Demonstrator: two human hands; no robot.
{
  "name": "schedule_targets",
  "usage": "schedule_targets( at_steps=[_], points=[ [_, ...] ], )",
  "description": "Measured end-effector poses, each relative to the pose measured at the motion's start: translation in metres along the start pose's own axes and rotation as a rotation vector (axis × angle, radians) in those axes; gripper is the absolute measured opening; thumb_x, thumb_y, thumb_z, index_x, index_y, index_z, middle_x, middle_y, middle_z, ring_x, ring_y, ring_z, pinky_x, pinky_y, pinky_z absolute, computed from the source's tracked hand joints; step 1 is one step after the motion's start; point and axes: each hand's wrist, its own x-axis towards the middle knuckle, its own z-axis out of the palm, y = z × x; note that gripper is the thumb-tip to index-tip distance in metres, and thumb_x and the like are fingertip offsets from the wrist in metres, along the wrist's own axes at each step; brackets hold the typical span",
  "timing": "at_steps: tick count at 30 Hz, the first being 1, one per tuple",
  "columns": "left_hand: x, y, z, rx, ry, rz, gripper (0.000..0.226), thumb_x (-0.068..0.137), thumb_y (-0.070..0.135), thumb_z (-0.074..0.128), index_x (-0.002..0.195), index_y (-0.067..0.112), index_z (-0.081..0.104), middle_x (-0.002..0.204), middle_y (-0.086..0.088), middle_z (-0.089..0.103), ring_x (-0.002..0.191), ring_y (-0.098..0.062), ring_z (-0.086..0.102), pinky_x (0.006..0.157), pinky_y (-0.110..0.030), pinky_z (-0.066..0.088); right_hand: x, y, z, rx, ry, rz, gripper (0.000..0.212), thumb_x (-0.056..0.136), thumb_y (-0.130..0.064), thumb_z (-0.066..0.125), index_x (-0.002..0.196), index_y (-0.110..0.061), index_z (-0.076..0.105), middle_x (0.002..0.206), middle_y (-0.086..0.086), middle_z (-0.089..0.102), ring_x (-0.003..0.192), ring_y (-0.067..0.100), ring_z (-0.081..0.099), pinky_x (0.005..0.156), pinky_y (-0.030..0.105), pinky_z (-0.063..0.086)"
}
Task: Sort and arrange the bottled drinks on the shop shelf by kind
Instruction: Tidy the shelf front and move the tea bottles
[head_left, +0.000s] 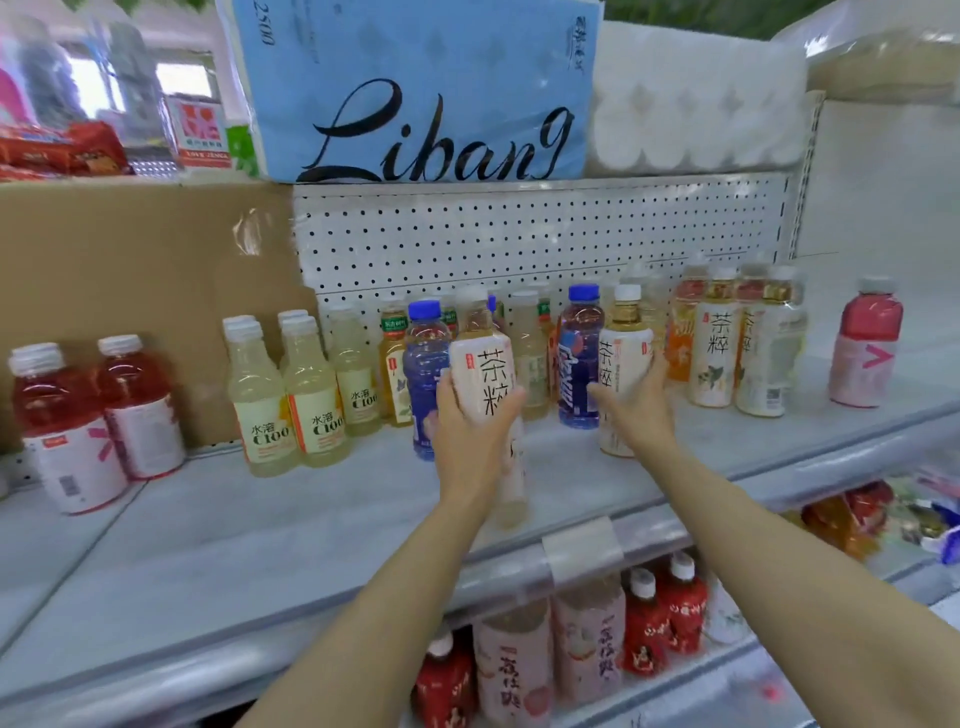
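My left hand (467, 421) grips a white-labelled tea bottle (483, 374) with pale liquid, lifted in front of the shelf's middle. My right hand (636, 402) grips a second white-labelled tea bottle (621, 358) with a white cap, low over the grey shelf (311, 519). More tea bottles of that kind (717, 343) stand to the right. Two blue-capped purple bottles (579, 358) stand behind my hands. Pale yellow C100 bottles (291, 395) stand left of centre, red drinks (88, 415) at the far left, and one pink bottle (865, 348) at the far right.
A white pegboard back panel (519, 234) and a cardboard sheet (130, 291) close the shelf's rear. Blue tissue packs (415, 93) and paper rolls (696, 104) sit on top. The lower shelf holds pink and red bottles (587, 649).
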Motion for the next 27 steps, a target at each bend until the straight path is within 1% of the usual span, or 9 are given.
schedule_targets(
  at_steps=[4,8,10,13,16,20,22,24,27],
  points=[
    [-0.001,0.016,-0.026,-0.096,0.045,0.012,0.052,0.083,0.037,0.075,0.127,0.029,0.05,0.114,0.009,0.067,0.102,-0.014,0.067,0.087,-0.043,0.058,-0.007,0.0,0.004,0.094,0.004,-0.068,0.093,0.073,-0.036,0.08,0.145,-0.023,0.023,0.139,0.005,0.049,0.124,0.028,0.05,0.101,0.053,0.044],
    [-0.002,0.024,-0.054,-0.129,0.107,0.012,0.046,0.077,0.042,0.076,0.117,0.03,0.056,0.109,0.006,0.07,0.097,-0.015,0.07,0.084,-0.048,0.06,-0.038,-0.015,0.013,0.292,-0.06,-0.101,0.071,0.082,-0.03,0.073,0.139,-0.024,0.032,0.122,0.0,0.055,0.107,0.021,0.058,0.088,0.048,0.052],
    [-0.001,0.024,-0.07,-0.116,0.13,0.014,0.052,0.073,0.045,0.078,0.116,0.026,0.056,0.106,0.004,0.071,0.094,-0.016,0.071,0.08,-0.048,0.061,-0.057,-0.026,0.018,0.313,-0.084,-0.127,0.063,0.084,-0.029,0.072,0.135,-0.022,0.035,0.117,-0.001,0.055,0.103,0.022,0.059,0.083,0.045,0.054],
    [-0.002,0.027,-0.097,-0.087,0.158,0.021,0.052,0.075,0.039,0.084,0.116,0.025,0.055,0.101,0.006,0.07,0.088,-0.011,0.07,0.074,-0.034,0.061,-0.085,-0.047,0.031,0.303,-0.12,-0.183,0.06,0.083,-0.027,0.073,0.131,-0.021,0.037,0.117,-0.003,0.055,0.103,0.021,0.058,0.083,0.046,0.054],
    [-0.002,0.03,-0.129,-0.046,0.164,0.039,0.05,0.079,0.038,0.082,0.119,0.025,0.055,0.103,0.008,0.069,0.089,-0.007,0.068,0.068,-0.023,0.055,-0.112,-0.072,0.051,0.362,-0.166,-0.213,0.058,0.084,-0.023,0.071,0.132,-0.018,0.038,0.115,-0.003,0.054,0.099,0.017,0.057,0.081,0.039,0.052],
    [-0.003,0.035,-0.183,-0.007,0.159,0.062,0.045,0.082,0.036,0.079,0.119,0.024,0.056,0.106,0.006,0.069,0.096,-0.013,0.068,0.074,-0.029,0.058,-0.151,-0.109,0.084,0.471,-0.242,-0.203,0.049,0.085,-0.016,0.07,0.125,-0.015,0.042,0.106,-0.004,0.058,0.082,0.0,0.061,0.07,0.028,0.055],
    [-0.002,0.036,-0.215,0.02,0.159,0.076,0.044,0.08,0.038,0.08,0.116,0.024,0.058,0.104,0.006,0.071,0.095,-0.013,0.069,0.078,-0.034,0.059,-0.173,-0.125,0.104,0.476,-0.263,-0.221,0.051,0.083,-0.02,0.072,0.125,-0.016,0.043,0.109,-0.004,0.058,0.087,0.001,0.059,0.074,0.03,0.053],
    [-0.002,0.039,-0.247,0.064,0.165,0.084,0.044,0.079,0.041,0.08,0.114,0.026,0.058,0.102,0.007,0.07,0.094,-0.013,0.069,0.079,-0.035,0.059,-0.198,-0.142,0.123,0.498,-0.29,-0.244,0.053,0.083,-0.02,0.072,0.127,-0.015,0.042,0.112,-0.004,0.057,0.092,0.004,0.058,0.073,0.025,0.049],
    [-0.004,0.042,-0.294,0.091,0.169,0.093,0.044,0.082,0.039,0.077,0.119,0.027,0.057,0.106,0.007,0.068,0.095,-0.01,0.067,0.074,-0.026,0.056,-0.234,-0.169,0.152,0.533,-0.331,-0.251,0.053,0.084,-0.019,0.071,0.127,-0.017,0.041,0.108,-0.011,0.056,0.092,-0.003,0.057,0.069,0.016,0.047]
  ],
)
